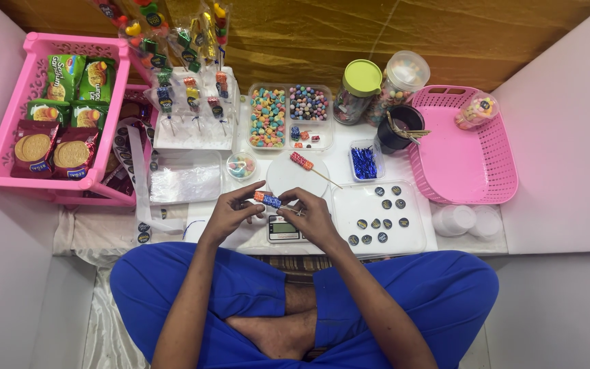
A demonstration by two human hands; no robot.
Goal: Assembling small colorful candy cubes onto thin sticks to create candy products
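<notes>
A candy skewer [268, 199] is pinched from both ends just above a small kitchen scale [283, 229]: the left hand [229, 214] is closed on the sweets end, the right hand [311, 216] is gripped around the stick end. A second finished skewer [305, 162] is laid on the round white plate [288, 179] right behind. Round dark stickers [380, 220] are spread over a clear tray to the right.

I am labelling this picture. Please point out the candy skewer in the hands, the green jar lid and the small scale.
candy skewer [268, 199], head view, on the threaded candies.
green jar lid [362, 76], head view, middle of its top.
small scale [283, 229], head view, on its display panel.
</notes>
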